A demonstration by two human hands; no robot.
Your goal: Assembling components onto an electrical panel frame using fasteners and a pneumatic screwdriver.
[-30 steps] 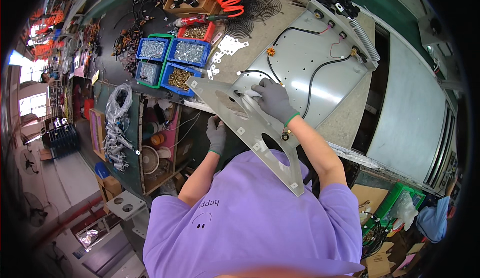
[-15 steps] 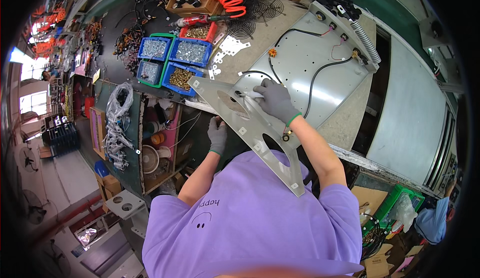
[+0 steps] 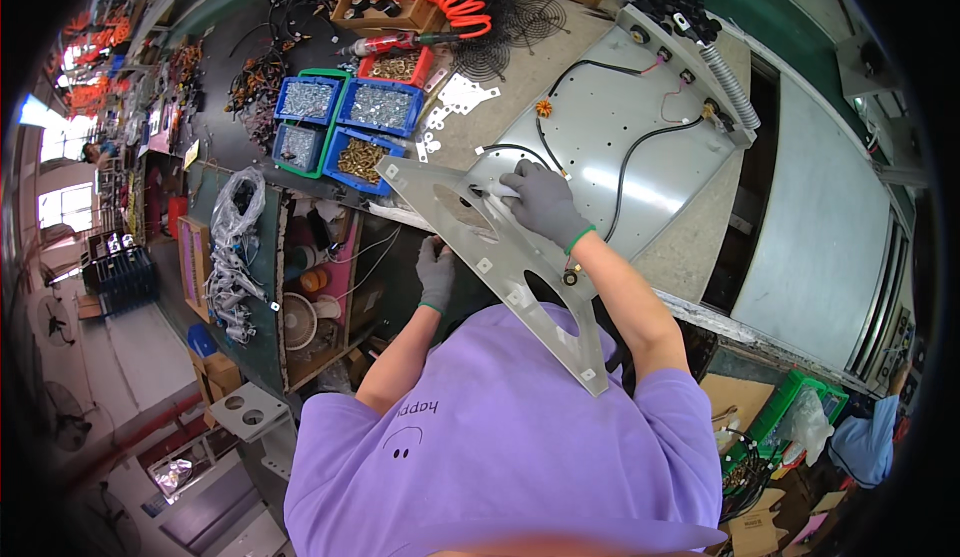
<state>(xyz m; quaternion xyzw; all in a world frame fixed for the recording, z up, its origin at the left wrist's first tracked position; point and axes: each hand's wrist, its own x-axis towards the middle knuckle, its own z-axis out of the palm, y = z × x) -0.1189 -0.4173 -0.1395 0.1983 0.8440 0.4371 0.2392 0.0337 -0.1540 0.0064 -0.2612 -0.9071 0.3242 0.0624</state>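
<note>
Through the head camera I saw the grey metal panel point(image 3: 505, 257), with its large oval cutouts, slanting from the near edge of the bench point(image 3: 685, 247) toward the person's purple shirt point(image 3: 500, 437). The gloved right hand point(image 3: 546, 203) was over the panel's far part, its fingers pinched around a small whitish piece point(image 3: 506, 191) beside the far cutout; I couldn't make out what that piece was. The left hand point(image 3: 434, 275) was just beside the panel's left edge, fingers curled, and I couldn't tell whether they gripped it.

Far and right of the hands, a broad metal sheet point(image 3: 590, 117) lay on the bench with black cables point(image 3: 627, 162) across it and a ribbed grey tube point(image 3: 730, 87) at its far right edge. To the left I had blue bins point(image 3: 352, 178) of fasteners, and near them some flat white brackets point(image 3: 462, 95). Farther back lay a red power tool point(image 3: 385, 44) and an orange coiled hose point(image 3: 450, 2).
</note>
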